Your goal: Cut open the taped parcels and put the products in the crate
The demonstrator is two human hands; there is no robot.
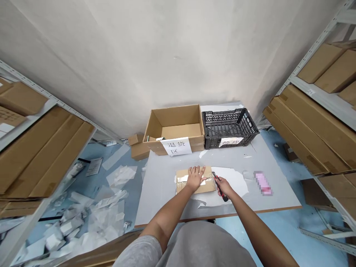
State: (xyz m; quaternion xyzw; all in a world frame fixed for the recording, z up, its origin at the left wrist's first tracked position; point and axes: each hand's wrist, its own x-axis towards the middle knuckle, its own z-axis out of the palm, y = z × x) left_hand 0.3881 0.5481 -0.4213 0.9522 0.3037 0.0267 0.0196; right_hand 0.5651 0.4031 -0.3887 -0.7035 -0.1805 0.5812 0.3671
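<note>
A taped cardboard parcel [181, 182] lay on the worktop [155, 196], the left hand [195, 178] pressed flat on top. Apart from it, the right hand [224, 187] gripped a red-and-black utility knife [224, 196] at the parcel's edge. Beyond the parcel stood an open carton [178, 118] and a black plastic crate [229, 128].

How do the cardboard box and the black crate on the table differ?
The box is brown corrugated cardboard with solid walls, while the crate is black plastic with perforated walls. The box's paper label is larger and covers more of its front than the crate's narrow label. Both are open-topped and stand side by side at the back of the table.
</note>
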